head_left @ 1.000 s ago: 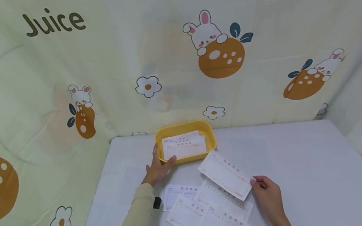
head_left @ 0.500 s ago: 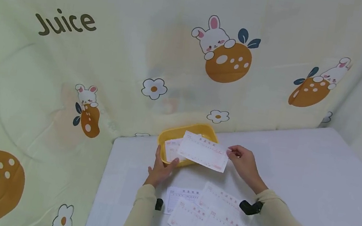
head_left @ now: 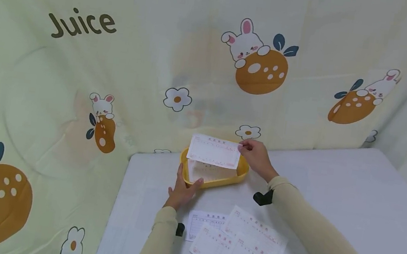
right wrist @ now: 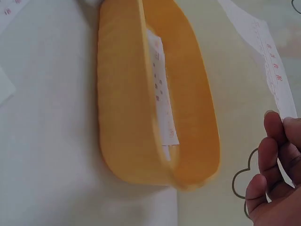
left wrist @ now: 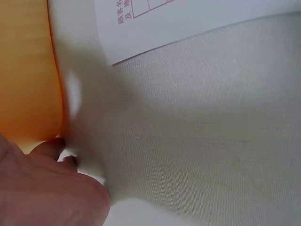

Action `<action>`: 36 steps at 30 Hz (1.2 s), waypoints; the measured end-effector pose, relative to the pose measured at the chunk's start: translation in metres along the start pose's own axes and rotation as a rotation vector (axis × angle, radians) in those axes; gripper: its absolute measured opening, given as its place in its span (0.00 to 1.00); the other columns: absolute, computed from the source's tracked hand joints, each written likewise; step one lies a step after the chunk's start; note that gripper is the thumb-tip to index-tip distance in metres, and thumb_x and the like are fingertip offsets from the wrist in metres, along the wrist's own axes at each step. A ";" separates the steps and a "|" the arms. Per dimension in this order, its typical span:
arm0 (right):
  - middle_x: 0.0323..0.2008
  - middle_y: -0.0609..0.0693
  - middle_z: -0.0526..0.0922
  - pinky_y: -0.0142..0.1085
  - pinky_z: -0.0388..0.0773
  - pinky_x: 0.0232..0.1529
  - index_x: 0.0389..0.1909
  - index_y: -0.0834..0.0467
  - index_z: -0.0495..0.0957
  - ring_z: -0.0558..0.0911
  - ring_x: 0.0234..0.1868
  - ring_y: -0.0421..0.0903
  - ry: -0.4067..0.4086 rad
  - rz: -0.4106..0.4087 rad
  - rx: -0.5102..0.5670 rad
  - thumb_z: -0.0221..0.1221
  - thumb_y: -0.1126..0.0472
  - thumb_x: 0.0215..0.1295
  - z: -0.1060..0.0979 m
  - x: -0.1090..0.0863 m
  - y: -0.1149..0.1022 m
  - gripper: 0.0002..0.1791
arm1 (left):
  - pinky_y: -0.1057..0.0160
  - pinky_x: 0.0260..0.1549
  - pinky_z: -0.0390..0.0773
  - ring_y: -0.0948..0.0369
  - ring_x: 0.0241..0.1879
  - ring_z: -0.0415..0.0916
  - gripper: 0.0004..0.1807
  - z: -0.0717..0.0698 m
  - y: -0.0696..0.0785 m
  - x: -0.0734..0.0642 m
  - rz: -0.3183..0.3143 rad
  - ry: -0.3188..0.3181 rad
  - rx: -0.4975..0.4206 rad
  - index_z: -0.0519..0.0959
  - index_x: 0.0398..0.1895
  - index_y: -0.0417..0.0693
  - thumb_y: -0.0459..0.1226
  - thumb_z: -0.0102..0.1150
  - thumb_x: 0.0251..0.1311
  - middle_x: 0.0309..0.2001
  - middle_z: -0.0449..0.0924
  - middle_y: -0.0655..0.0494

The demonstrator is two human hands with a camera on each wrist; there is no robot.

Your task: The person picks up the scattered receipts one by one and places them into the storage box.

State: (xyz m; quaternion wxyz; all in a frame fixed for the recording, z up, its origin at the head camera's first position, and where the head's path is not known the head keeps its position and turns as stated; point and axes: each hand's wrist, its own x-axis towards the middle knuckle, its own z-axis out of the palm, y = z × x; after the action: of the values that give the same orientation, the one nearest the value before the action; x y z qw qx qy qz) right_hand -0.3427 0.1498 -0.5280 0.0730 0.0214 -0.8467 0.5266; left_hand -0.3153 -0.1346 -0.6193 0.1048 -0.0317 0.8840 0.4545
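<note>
A yellow plastic tray (head_left: pixel 219 184) stands at the back of the table, and my left hand (head_left: pixel 181 192) holds its near left corner, thumb at the front wall and fingers along the side. Inside the tray lie white printed slips (head_left: pixel 207 171). Above them my right hand (head_left: pixel 257 156) pinches another white slip (head_left: pixel 213 151) with red print by its right end. The right wrist view shows that slip (right wrist: pixel 277 70) raised past the tray (right wrist: pixel 124 103), between thumb and fingertips. In the left wrist view, my left hand (left wrist: pixel 51 193) is against the tray's wall (left wrist: pixel 28 70).
Several red-printed slips (head_left: pixel 248 253) overlap on the white table (head_left: pixel 333 195) in front of the tray. A blue-printed slip (head_left: pixel 198 223) lies partly beneath them. A patterned curtain (head_left: pixel 149 72) hangs right behind the table.
My right hand has carried the slip up and left from above the loose slips to over the tray. My left hand has stayed at the tray's corner.
</note>
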 end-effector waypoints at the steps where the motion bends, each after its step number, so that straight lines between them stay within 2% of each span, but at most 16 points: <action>1: 0.47 0.63 0.85 0.39 0.84 0.48 0.54 0.70 0.82 0.83 0.46 0.59 -0.007 -0.013 -0.002 0.58 0.66 0.81 0.000 0.004 -0.002 0.11 | 0.30 0.77 0.27 0.39 0.83 0.47 0.62 0.000 0.001 -0.001 0.001 -0.001 -0.002 0.34 0.89 0.54 0.64 0.64 0.69 0.86 0.45 0.40; 4: 0.46 0.63 0.85 0.39 0.81 0.46 0.52 0.70 0.83 0.80 0.44 0.57 -0.018 -0.047 -0.036 0.58 0.67 0.80 0.001 0.015 -0.009 0.10 | 0.30 0.76 0.25 0.39 0.83 0.46 0.65 0.002 -0.005 0.004 0.011 -0.001 -0.024 0.34 0.89 0.54 0.67 0.64 0.65 0.86 0.44 0.41; 10: 0.45 0.62 0.83 0.40 0.79 0.46 0.50 0.70 0.83 0.77 0.44 0.57 -0.042 -0.054 -0.056 0.58 0.69 0.79 0.002 0.026 -0.022 0.08 | 0.26 0.73 0.21 0.41 0.84 0.44 0.74 0.016 -0.034 0.031 0.006 0.011 -0.036 0.32 0.89 0.61 0.80 0.61 0.52 0.87 0.43 0.45; 13: 0.45 0.62 0.82 0.42 0.79 0.48 0.50 0.70 0.82 0.77 0.44 0.57 -0.057 -0.044 -0.055 0.57 0.69 0.79 0.002 0.028 -0.024 0.08 | 0.28 0.74 0.21 0.41 0.84 0.44 0.72 0.013 -0.029 0.025 0.004 0.006 -0.029 0.32 0.89 0.61 0.79 0.61 0.54 0.87 0.43 0.45; 19: 0.45 0.63 0.82 0.44 0.80 0.50 0.53 0.71 0.82 0.77 0.46 0.58 -0.056 -0.028 -0.077 0.58 0.70 0.80 0.001 0.031 -0.023 0.10 | 0.29 0.76 0.24 0.38 0.83 0.46 0.67 0.000 -0.005 0.003 0.020 -0.003 -0.045 0.35 0.89 0.53 0.71 0.64 0.62 0.86 0.45 0.39; 22: 0.46 0.63 0.82 0.44 0.81 0.52 0.53 0.70 0.82 0.77 0.46 0.58 -0.065 -0.009 -0.071 0.58 0.69 0.80 0.001 0.031 -0.023 0.10 | 0.30 0.76 0.25 0.40 0.83 0.46 0.65 -0.003 0.000 -0.001 0.001 -0.018 -0.025 0.33 0.89 0.54 0.68 0.63 0.66 0.86 0.44 0.41; 26: 0.47 0.61 0.82 0.45 0.81 0.53 0.52 0.68 0.82 0.78 0.47 0.57 -0.071 0.002 -0.075 0.58 0.69 0.81 0.002 0.029 -0.023 0.09 | 0.31 0.76 0.25 0.42 0.84 0.45 0.63 -0.002 0.001 -0.001 -0.021 -0.023 -0.014 0.33 0.89 0.55 0.64 0.64 0.68 0.87 0.43 0.43; 30: 0.46 0.61 0.81 0.45 0.80 0.52 0.52 0.68 0.82 0.77 0.47 0.57 -0.074 -0.002 -0.082 0.57 0.68 0.81 0.004 0.028 -0.021 0.09 | 0.31 0.77 0.25 0.43 0.84 0.44 0.63 0.001 0.000 -0.001 -0.030 -0.016 -0.010 0.33 0.89 0.57 0.65 0.64 0.67 0.87 0.42 0.44; 36: 0.44 0.60 0.79 0.42 0.77 0.47 0.49 0.68 0.83 0.75 0.46 0.55 -0.060 -0.027 -0.102 0.58 0.69 0.80 0.008 0.025 -0.016 0.08 | 0.31 0.76 0.24 0.41 0.84 0.46 0.64 0.004 -0.005 0.000 -0.004 0.003 -0.007 0.33 0.89 0.56 0.67 0.62 0.67 0.87 0.43 0.43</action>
State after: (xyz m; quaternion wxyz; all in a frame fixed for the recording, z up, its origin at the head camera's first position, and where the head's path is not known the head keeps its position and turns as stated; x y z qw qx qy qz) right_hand -0.3666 0.1364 -0.5136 0.0558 0.0447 -0.8739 0.4808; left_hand -0.3138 -0.1340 -0.6259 0.1041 -0.0343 0.8825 0.4573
